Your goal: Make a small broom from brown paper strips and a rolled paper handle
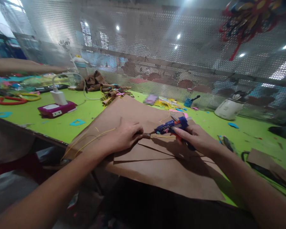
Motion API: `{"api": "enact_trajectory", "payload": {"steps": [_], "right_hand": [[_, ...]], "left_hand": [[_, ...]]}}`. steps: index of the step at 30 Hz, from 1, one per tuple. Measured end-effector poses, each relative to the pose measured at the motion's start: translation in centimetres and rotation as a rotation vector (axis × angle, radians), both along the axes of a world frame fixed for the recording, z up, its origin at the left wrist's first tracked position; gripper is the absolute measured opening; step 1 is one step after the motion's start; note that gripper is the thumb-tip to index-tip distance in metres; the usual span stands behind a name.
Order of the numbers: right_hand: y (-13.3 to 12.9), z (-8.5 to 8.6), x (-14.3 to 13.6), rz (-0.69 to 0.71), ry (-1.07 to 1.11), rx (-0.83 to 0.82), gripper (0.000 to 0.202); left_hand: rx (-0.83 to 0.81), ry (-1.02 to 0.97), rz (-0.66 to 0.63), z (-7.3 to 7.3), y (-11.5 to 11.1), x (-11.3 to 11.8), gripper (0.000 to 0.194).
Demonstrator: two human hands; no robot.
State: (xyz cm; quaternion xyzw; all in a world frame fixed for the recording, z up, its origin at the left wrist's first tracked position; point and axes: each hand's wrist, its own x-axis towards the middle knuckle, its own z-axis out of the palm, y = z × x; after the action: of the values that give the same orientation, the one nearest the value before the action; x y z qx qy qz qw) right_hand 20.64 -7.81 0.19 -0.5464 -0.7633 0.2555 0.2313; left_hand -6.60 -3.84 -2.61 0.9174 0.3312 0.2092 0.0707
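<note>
Left grip (128,134) pinches brown piece (146,135); right grip (197,136), at its 3 o'clock, clasps glue gun (168,126). Piece probably light, crushable; hold gently at 9-o'clock end.

The left hand (126,134) partly hides a brown strip (146,135); the top edge crops an ornament (255,16).

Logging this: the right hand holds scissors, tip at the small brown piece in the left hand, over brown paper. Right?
Not quite: the head view shows the right hand holding a blue glue gun, not scissors. The rest stands: its tip is at the small brown piece in the left hand, over the brown paper.
</note>
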Motion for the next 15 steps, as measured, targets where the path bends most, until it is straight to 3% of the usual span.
{"api": "enact_trajectory", "payload": {"steps": [15], "right_hand": [[-0.04,0.28,0.66,0.043,-0.067,0.079,0.05]], "left_hand": [[-0.006,-0.002,-0.001,-0.01,0.0,-0.11,0.019]]}}
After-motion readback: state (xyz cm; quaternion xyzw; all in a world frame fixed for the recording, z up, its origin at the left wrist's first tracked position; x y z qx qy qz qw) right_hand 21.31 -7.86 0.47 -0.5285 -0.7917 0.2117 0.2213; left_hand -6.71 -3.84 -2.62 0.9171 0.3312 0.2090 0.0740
